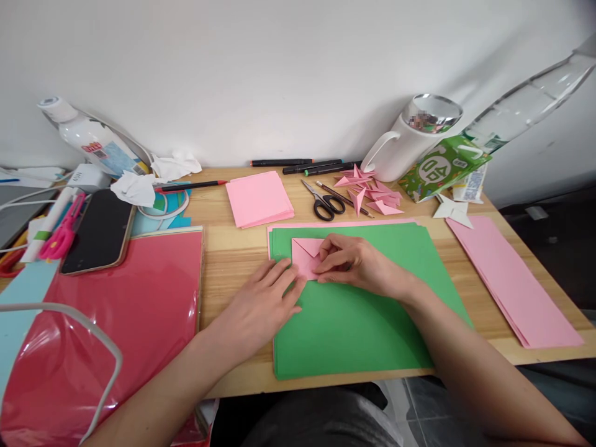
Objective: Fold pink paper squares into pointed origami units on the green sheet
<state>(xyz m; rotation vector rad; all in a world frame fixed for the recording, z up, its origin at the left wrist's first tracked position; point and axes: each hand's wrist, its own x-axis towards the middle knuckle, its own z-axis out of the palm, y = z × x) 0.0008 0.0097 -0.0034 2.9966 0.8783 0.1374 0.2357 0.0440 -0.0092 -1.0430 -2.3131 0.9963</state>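
A small pink sheet of origami paper point(305, 257), its top folded into a triangular flap, lies on a stack of green paper point(354, 335). My left hand point(272, 298) rests flat, fingers stretched out, with the fingertips on the sheet's lower left edge. Thumb and fingers of my right hand point(351, 264) are pinched at its right edge, covering that side. Just behind the green stack is a pile of pink squares point(261, 198), beside black-handled scissors point(323, 203) and several folded pink pieces point(367, 189).
Black markers point(321, 167) lie along the wall. A white mug point(410, 136), a green carton point(440, 167) and a clear bottle point(531, 99) stand at the back right. Pink strips point(516, 285) lie at right. Leftward are a phone point(100, 230), red paper in plastic point(125, 310) and a cable point(100, 338).
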